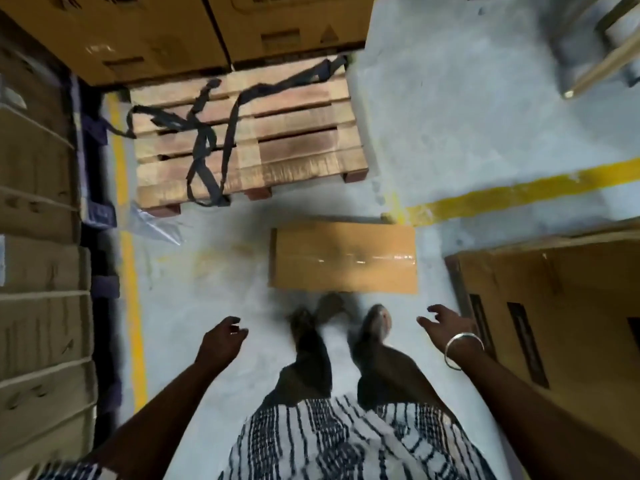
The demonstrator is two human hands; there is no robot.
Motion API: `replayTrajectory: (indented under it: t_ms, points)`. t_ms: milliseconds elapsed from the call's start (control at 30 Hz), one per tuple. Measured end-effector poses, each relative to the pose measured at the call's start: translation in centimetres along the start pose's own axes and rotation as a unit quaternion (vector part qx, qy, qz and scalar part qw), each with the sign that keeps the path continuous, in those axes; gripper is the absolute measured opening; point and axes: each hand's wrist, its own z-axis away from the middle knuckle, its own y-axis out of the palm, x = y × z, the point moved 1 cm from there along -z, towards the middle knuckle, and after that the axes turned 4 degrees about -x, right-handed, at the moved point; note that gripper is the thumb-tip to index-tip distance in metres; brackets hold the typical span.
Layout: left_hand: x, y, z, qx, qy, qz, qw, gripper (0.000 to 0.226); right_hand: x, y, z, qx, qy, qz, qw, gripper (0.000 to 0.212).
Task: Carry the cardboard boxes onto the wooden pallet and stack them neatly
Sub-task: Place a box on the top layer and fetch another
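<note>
Both hands hang empty above the grey floor (433, 116), each with its fingers loosely curled and slightly apart, gripping nothing. The left hand (221, 337) has its fingers (239, 330) bent inward, and the right hand (446, 323), which wears a metal bangle (462, 349) at the wrist, has its fingers (431, 315) pointing forward and to the left. Ahead of both sets of fingers, and between them, a sealed cardboard box (343, 259) lies flat on the floor with clear tape along its top; it is apart from both hands, just beyond the person's blurred shoes (341, 322). Further ahead of the fingers sits the wooden pallet (287, 133), with a dark strap (207, 143) trailing loosely over its slats and down its near edge. Two large cartons (194, 26) stand side by side on the far part of the pallet. Just to the right of the right fingers rises a large carton (554, 306) with dark printed bars on its side. Well to the left of the left fingers is a stack of boxes (38, 271), with a yellow floor line (133, 306) running between that stack and the left hand. Another yellow line (519, 192) crosses the floor ahead of the right fingers. A crumpled piece of clear plastic (156, 223) lies at the pallet's near left corner.
</note>
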Motion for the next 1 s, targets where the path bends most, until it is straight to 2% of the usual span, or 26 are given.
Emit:
replayTrajectory:
  t_ms: [67, 233, 400, 467, 567, 633, 700, 733, 767, 800, 867, 900, 967, 1000]
  points:
    - [-0.4, 0.9, -3.2, 0.006, -0.020, -0.007, 1.000, 0.033, 0.7, 1.6, -3.2, 0.013, 0.008, 0.005, 1.000, 0.043]
    - [-2.5, 5.3, -12.0, 0.022, -0.007, -0.050, 0.998, 0.034, 1.0, 6.8, -14.3, 0.043, 0.033, 0.011, 0.998, 0.042]
    - [-4.1, 12.3, -23.6, 0.037, 0.030, -0.102, 0.994, 0.033, 1.6, 11.3, -27.7, 0.068, -0.015, 0.089, 0.994, 0.048]
    - [-4.4, 14.8, -28.2, 0.023, 0.034, -0.087, 0.995, 0.027, 1.8, 12.8, -32.6, 0.068, -0.043, 0.135, 0.988, 0.056]
    - [-4.0, 19.3, -33.4, 0.017, -0.025, -0.012, 0.999, 0.019, 2.4, 14.8, -39.0, 0.043, -0.109, 0.194, 0.974, 0.070]
    - [-2.8, 22.7, -34.8, 0.013, -0.105, 0.050, 0.993, 0.035, 3.8, 15.5, -41.8, 0.015, -0.168, 0.216, 0.962, 0.077]
    - [-0.2, 26.5, -35.7, -0.047, -0.193, 0.142, 0.970, 0.065, 6.4, 15.6, -44.3, -0.014, -0.224, 0.233, 0.946, 0.083]
    - [0.9, 28.2, -35.6, -0.084, -0.231, 0.192, 0.950, 0.072, 7.9, 15.7, -45.5, -0.026, -0.249, 0.239, 0.938, 0.086]
    - [1.1, 29.6, -34.7, -0.104, -0.266, 0.245, 0.926, 0.068, 9.3, 15.9, -46.6, -0.030, -0.266, 0.244, 0.932, 0.088]
    - [0.9, 31.0, -33.6, -0.090, -0.300, 0.296, 0.902, 0.058, 10.8, 16.0, -47.4, -0.027, -0.275, 0.242, 0.930, 0.092]
    - [0.1, 34.6, -32.2, 0.005, -0.342, 0.408, 0.846, 0.028, 13.2, 17.0, -49.4, 0.011, -0.267, 0.228, 0.936, 0.105]
    - [-0.5, 35.9, -31.9, 0.040, -0.352, 0.461, 0.814, 0.023, 14.2, 17.6, -50.0, 0.038, -0.260, 0.235, 0.936, 0.114]
    - [-1.5, 37.8, -31.8, 0.080, -0.360, 0.534, 0.761, 0.031, 15.1, 18.8, -50.8, 0.059, -0.249, 0.290, 0.922, 0.122]
    - [-2.2, 38.4, -31.9, 0.085, -0.349, 0.556, 0.750, 0.038, 15.0, 19.3, -50.9, 0.051, -0.237, 0.312, 0.918, 0.116]
